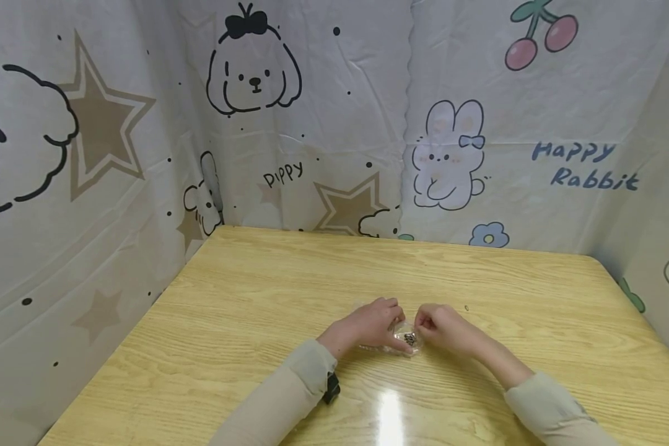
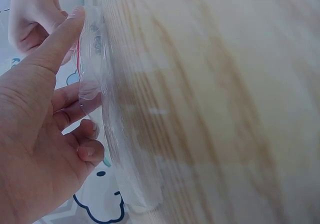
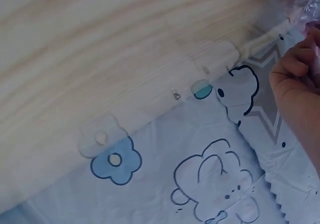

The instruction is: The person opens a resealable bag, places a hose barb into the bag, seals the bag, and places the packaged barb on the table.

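A clear plastic zip bag (image 1: 415,349) with small dark pieces inside lies at the middle of the table. My left hand (image 1: 370,323) holds it from the left, thumb along the near side and fingers behind. In the left wrist view, the bag (image 2: 95,41) shows a red strip along its edge, and the left hand (image 2: 37,119) has its thumb against the plastic. At the bag's right edge, the curled fingers of my right hand (image 1: 446,328) pinch the plastic. The right wrist view catches the right hand (image 3: 297,76) beside the crinkled bag (image 3: 304,6).
A tiny ring-like piece (image 1: 466,308) lies on the wooden table (image 1: 256,279), beyond the right hand; the right wrist view also has this small piece (image 3: 176,95). Printed curtains (image 1: 334,124) hang behind and at both sides of the table. Light glares off the near tabletop.
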The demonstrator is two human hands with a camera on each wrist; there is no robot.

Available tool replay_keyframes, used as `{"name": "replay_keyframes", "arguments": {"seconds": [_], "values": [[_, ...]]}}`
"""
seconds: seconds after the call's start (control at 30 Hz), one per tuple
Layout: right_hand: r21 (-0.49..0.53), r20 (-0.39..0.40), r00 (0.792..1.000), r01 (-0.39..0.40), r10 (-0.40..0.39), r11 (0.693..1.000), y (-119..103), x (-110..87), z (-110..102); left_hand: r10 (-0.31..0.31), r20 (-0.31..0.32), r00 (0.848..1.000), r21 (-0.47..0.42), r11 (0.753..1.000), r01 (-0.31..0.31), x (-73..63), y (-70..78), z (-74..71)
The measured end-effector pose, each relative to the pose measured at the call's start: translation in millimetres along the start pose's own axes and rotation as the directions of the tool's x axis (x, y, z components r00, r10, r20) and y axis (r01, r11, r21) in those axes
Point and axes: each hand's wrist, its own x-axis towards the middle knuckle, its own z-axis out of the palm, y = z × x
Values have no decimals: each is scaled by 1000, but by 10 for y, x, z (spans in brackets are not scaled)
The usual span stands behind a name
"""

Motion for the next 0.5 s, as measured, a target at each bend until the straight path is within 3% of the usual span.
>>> {"name": "replay_keyframes", "arguments": {"seconds": [0.2,0.5], "values": [[-62,-100,991,-90,83,994,116,-71,-131,-3,6,1000,15,1000,3,10,-1,15],[-107,-136,978,-175,160,979,360,-190,-303,-6,5,1000,7,1000,6,-5,-1,20]]}}
